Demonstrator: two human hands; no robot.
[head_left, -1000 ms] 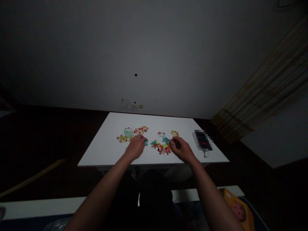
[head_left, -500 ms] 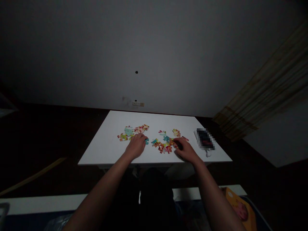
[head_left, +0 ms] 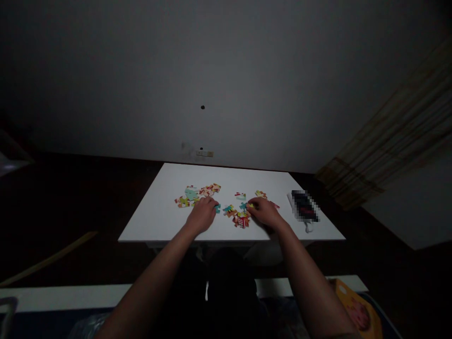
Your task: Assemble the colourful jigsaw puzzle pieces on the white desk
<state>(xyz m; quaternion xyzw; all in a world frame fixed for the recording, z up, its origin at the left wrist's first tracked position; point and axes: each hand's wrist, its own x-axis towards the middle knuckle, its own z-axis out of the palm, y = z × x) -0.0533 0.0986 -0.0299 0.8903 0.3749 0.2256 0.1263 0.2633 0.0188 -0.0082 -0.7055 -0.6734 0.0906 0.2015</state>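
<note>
My left hand [head_left: 202,215] is closed, its fingertips pinching a teal jigsaw puzzle piece [head_left: 218,208] at the table's middle. My right hand [head_left: 265,213] has its fingers closed around a small yellowish puzzle piece [head_left: 250,205], right beside a teal piece [head_left: 243,206]. Below and between the hands lies a cluster of red and orange pieces [head_left: 241,221]. A teal and orange piece [head_left: 229,210] sits left of that cluster. Behind it is a white and green piece [head_left: 240,196]. Pink and red joined pieces [head_left: 209,189] and pale green ones [head_left: 191,194] lie beyond my left hand.
Everything rests on a white table [head_left: 144,221]. A pixelated dark item [head_left: 304,206] lies at its right side. More pieces [head_left: 261,194] lie behind my right hand. At the lower right stands an orange box [head_left: 356,306]. A grey wall [head_left: 226,84] rises behind the table.
My right hand has shifted left and slightly up, bringing its fingertips to the teal piece and uncovering less of the cluster's right side. My left hand stays at the same teal piece.
</note>
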